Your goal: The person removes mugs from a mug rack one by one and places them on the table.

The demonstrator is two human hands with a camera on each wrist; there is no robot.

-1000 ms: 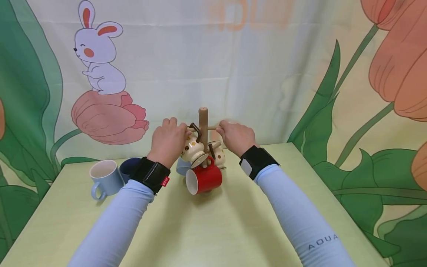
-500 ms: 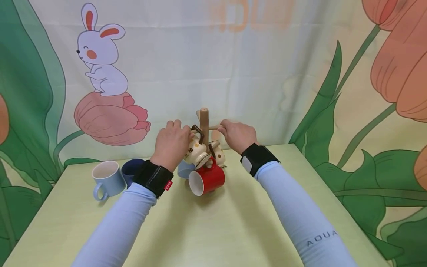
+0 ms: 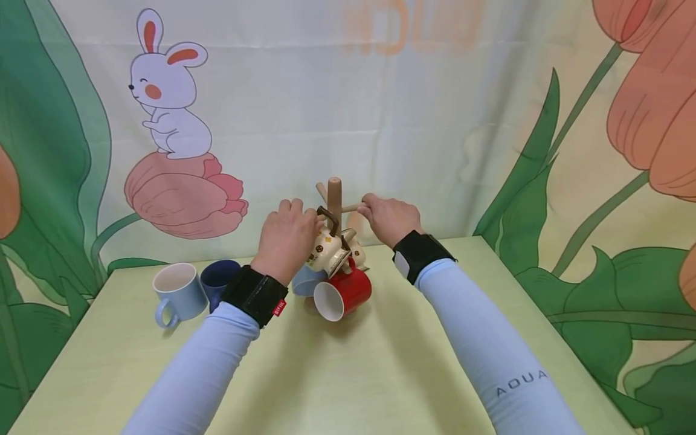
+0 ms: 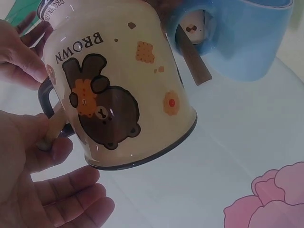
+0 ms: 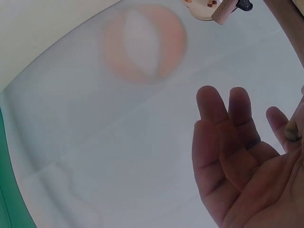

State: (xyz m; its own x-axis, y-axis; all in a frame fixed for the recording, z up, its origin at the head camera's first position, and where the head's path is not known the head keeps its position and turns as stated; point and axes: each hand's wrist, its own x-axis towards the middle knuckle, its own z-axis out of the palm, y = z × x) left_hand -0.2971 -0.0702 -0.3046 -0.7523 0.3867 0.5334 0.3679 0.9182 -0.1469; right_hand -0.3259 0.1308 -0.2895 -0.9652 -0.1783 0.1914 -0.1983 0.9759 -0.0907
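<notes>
A wooden mug tree [image 3: 334,199] stands on the table. My left hand [image 3: 285,241] pinches the end of a left peg [image 4: 56,126] between thumb and finger, its other fingers spread. From that peg a cream mug [image 4: 137,90] with a brown bear print hangs by its dark handle. My right hand [image 3: 393,220] pinches the tip of a bare peg [image 3: 352,208] on the opposite side, the remaining fingers loosely bent. Lower on the tree hang a red mug [image 3: 354,291], a light blue mug [image 3: 308,283] and a second cream mug [image 3: 356,249], partly covered.
Left of the tree, a light blue mug [image 3: 183,297] and a navy mug [image 3: 216,279] stand upright on the table [image 3: 337,374]. My left wrist partly covers the navy one. A printed curtain [image 3: 283,121] hangs close behind the table's back edge.
The mug tree has turned slightly, its left side coming nearer and its right side going back. Another bare peg now shows behind the post. Both hands keep hold of their pegs.
</notes>
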